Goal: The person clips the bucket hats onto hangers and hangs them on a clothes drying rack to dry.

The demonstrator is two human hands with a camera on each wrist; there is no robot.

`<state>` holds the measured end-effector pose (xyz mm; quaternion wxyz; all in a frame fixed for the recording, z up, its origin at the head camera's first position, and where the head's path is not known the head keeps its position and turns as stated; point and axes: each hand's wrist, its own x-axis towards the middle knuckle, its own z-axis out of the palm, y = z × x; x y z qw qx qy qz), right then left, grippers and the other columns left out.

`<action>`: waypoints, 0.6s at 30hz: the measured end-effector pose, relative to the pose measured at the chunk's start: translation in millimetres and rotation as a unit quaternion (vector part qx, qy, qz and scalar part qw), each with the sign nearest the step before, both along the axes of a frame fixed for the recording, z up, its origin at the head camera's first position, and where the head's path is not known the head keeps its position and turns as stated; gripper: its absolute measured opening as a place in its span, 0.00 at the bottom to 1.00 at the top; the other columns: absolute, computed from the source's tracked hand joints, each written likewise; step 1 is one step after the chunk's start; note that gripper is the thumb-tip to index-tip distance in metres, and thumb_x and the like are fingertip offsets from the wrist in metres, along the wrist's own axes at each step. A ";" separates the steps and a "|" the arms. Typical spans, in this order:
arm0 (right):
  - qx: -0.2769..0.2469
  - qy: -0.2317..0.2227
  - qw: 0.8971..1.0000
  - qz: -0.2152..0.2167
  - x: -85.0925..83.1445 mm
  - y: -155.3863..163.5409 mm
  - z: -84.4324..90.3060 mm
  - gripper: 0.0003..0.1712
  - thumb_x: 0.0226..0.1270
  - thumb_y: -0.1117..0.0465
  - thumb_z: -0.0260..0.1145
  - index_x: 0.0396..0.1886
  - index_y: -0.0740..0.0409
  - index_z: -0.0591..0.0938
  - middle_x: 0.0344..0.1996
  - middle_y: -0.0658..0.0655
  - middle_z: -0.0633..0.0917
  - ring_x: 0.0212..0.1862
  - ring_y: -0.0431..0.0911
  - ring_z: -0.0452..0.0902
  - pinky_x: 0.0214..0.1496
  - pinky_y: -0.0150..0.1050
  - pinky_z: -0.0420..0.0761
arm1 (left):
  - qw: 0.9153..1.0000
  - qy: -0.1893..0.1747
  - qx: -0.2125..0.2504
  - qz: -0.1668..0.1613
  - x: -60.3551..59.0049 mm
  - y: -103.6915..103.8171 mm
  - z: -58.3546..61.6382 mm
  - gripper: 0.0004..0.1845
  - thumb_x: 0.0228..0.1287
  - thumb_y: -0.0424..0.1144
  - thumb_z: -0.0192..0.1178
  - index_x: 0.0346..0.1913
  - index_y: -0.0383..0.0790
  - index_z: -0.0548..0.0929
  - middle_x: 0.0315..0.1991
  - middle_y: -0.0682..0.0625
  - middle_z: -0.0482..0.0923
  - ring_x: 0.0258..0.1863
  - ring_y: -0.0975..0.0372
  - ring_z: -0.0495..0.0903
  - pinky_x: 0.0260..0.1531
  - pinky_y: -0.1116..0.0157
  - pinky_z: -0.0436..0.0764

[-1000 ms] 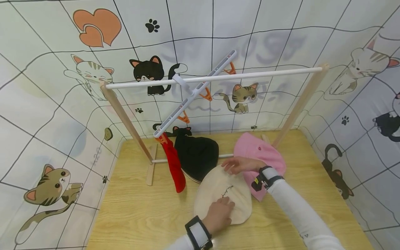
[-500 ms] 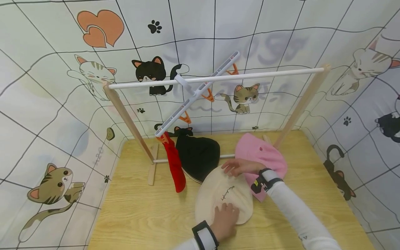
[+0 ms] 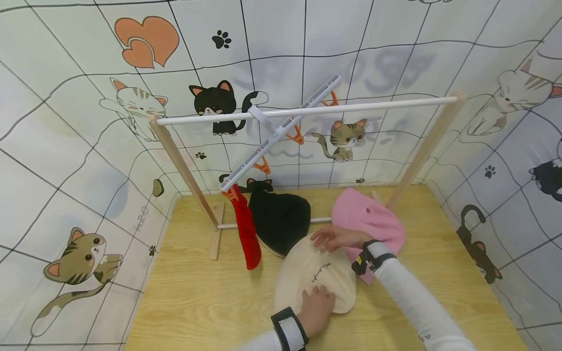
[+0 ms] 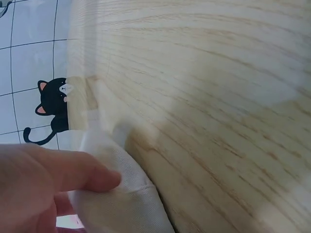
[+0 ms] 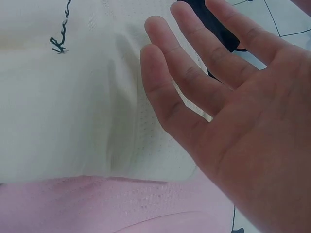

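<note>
Four pieces of cloth run across the wooden table point(image 3: 184, 307): at far left a red cloth point(image 3: 248, 241), hanging from an orange clip point(image 3: 230, 194), then a black hat point(image 3: 281, 222). Next comes the cream hat point(image 3: 303, 270), rounded and soft, dark script running across it, lightly creased towards its right side. At its near edge the left hand point(image 3: 317, 308) pinches the fabric, thumb pressed on the cloth. Over its far right part is the right hand point(image 3: 335, 238), fingers loosely bent and parted, gripping nothing; whether they touch, I can't tell. Rightmost lies a pink hat point(image 3: 373, 219), partly behind that wrist.
</note>
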<state>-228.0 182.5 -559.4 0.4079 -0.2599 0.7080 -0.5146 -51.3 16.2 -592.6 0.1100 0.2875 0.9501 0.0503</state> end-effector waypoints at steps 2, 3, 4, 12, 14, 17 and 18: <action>-0.002 0.002 1.000 0.000 0.9 0.9 0.2 0.26 0.68 0.68 0.58 0.65 0.67 0.68 0.58 0.72 0.74 0.58 0.61 0.72 0.56 0.52 0.73 | 1.000 -0.002 -0.005 -0.002 -0.2 -1.6 0.7 0.15 0.61 0.39 0.63 0.51 0.46 0.82 0.42 0.48 0.77 0.46 0.57 0.76 0.46 0.47 0.76; -0.003 0.003 1.000 0.001 1.5 1.3 0.8 0.26 0.68 0.68 0.58 0.65 0.67 0.68 0.59 0.72 0.73 0.58 0.62 0.72 0.56 0.52 0.73 | 1.000 -0.002 -0.011 -0.004 -0.2 -2.5 1.1 0.15 0.61 0.39 0.63 0.51 0.46 0.82 0.42 0.48 0.77 0.46 0.57 0.76 0.48 0.47 0.75; -0.006 0.003 1.000 0.001 2.0 1.8 1.5 0.27 0.68 0.68 0.58 0.66 0.68 0.67 0.59 0.73 0.73 0.58 0.62 0.72 0.57 0.54 0.73 | 1.000 0.000 -0.018 -0.007 -0.1 -3.2 1.0 0.15 0.60 0.39 0.63 0.51 0.46 0.82 0.43 0.48 0.78 0.47 0.56 0.76 0.49 0.48 0.75; -0.015 -0.003 1.000 -0.007 4.2 5.4 3.8 0.28 0.69 0.67 0.56 0.67 0.68 0.65 0.60 0.73 0.72 0.60 0.65 0.69 0.58 0.53 0.72 | 0.997 0.036 -0.070 -0.014 4.8 -8.4 6.0 0.08 0.58 0.41 0.64 0.40 0.45 0.83 0.34 0.49 0.80 0.38 0.59 0.78 0.47 0.55 0.73; -0.018 -0.007 1.000 -0.010 4.4 6.4 2.2 0.28 0.69 0.68 0.56 0.67 0.68 0.65 0.60 0.74 0.71 0.60 0.66 0.69 0.58 0.54 0.72 | 0.995 0.049 -0.085 -0.010 6.3 -9.5 10.4 0.07 0.56 0.41 0.66 0.36 0.45 0.83 0.31 0.49 0.80 0.33 0.59 0.78 0.43 0.57 0.74; -0.018 -0.011 1.000 -0.016 4.8 7.3 -0.5 0.28 0.68 0.68 0.56 0.67 0.68 0.66 0.60 0.73 0.72 0.58 0.65 0.71 0.58 0.55 0.71 | 0.994 0.048 -0.102 0.004 7.1 -11.1 17.7 0.07 0.55 0.41 0.67 0.35 0.44 0.82 0.30 0.47 0.80 0.32 0.58 0.79 0.43 0.57 0.75; -0.018 -0.012 1.000 -0.016 4.9 7.5 -1.2 0.28 0.68 0.68 0.56 0.67 0.68 0.66 0.60 0.73 0.72 0.58 0.65 0.71 0.58 0.55 0.71 | 0.993 0.045 -0.105 0.010 6.8 -11.9 20.0 0.08 0.55 0.40 0.67 0.36 0.43 0.83 0.30 0.47 0.80 0.33 0.57 0.80 0.45 0.56 0.75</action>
